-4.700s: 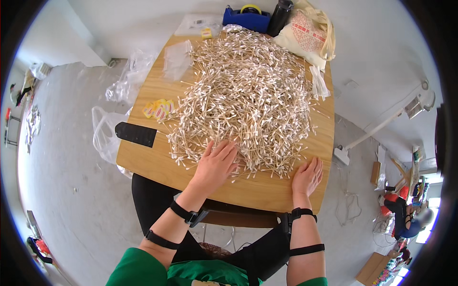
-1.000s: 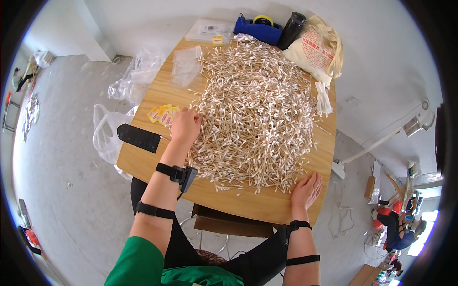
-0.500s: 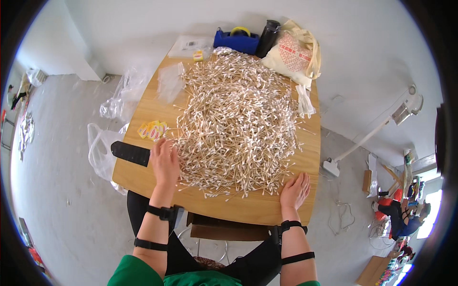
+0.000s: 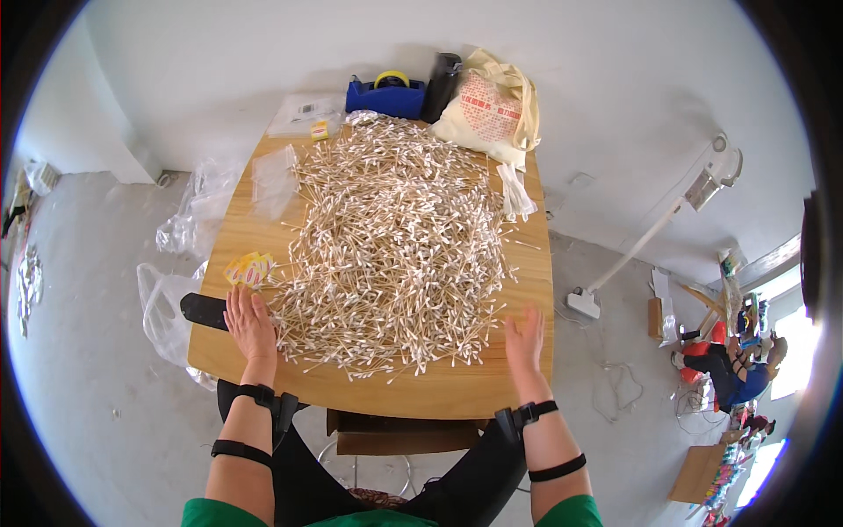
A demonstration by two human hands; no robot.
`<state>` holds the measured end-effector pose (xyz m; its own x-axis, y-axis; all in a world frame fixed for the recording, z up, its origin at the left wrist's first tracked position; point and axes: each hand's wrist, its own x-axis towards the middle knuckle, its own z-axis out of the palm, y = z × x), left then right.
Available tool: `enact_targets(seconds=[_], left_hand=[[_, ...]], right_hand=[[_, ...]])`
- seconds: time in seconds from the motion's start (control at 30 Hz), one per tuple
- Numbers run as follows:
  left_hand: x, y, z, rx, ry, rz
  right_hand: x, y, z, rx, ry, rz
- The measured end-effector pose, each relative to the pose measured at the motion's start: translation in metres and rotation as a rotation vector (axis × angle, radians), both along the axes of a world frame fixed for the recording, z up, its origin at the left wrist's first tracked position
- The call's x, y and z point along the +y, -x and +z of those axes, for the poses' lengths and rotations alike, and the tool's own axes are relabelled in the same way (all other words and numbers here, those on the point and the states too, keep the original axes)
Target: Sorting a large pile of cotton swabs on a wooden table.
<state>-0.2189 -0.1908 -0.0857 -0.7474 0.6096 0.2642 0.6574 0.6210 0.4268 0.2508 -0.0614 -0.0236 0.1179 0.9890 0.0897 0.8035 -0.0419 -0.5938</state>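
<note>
A broad heap of cotton swabs [image 4: 395,255], with white tips and wooden sticks, spreads over the wooden table [image 4: 439,393]. At the heap's left edge lies my left hand [image 4: 252,325], fingers stretched out and holding nothing. It partly covers the end of a flat black object [image 4: 204,310]. Several yellow-and-white labels [image 4: 249,268] lie just beyond its fingertips. My right hand [image 4: 525,341] is beside the heap's right edge, fingers extended and somewhat blurred, with nothing seen in it.
Along the table's far side stand a blue tape dispenser [image 4: 386,98], a black bottle [image 4: 441,88] and a cream cloth bag [image 4: 487,114]. Clear plastic sleeves [image 4: 275,182] lie at the left. A white lamp stand [image 4: 637,249] is to the right; a person [image 4: 733,369] sits farther off.
The view has shifted, so the table appears farther left and slightly lower. My right hand has moved up beside the heap, and my left hand rests flatter on the table.
</note>
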Motion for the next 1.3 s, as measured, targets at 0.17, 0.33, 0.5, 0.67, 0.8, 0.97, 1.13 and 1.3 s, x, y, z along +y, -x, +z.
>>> enact_targets(seconds=[0.17,0.33,0.5,0.67,0.8,0.97,1.13,1.3], left_hand=[[0.001,0.001,0.009,-0.005,0.024,0.034],[-0.001,-0.001,0.012,-0.005,0.109,0.054],[0.003,-0.006,0.016,-0.007,0.113,0.057],[0.005,-0.008,0.019,-0.013,0.138,0.065],[0.004,-0.007,0.02,-0.023,0.146,0.062],[0.006,-0.009,0.025,-0.038,0.16,0.071],[0.007,-0.011,0.025,-0.034,0.143,0.071],[0.005,-0.008,0.021,0.017,0.139,0.069]], right_hand=[[0.071,0.065,0.051,0.04,-0.059,0.384],[0.124,0.124,0.078,-0.299,0.167,0.497],[0.14,0.159,0.082,-0.415,0.32,0.546],[0.142,0.178,0.084,-0.489,0.399,0.47],[0.138,0.182,0.081,-0.504,0.394,0.456],[0.136,0.181,0.078,-0.521,0.366,0.445],[0.143,0.172,0.078,-0.424,0.259,0.44],[0.156,0.157,0.094,-0.31,0.21,0.436]])
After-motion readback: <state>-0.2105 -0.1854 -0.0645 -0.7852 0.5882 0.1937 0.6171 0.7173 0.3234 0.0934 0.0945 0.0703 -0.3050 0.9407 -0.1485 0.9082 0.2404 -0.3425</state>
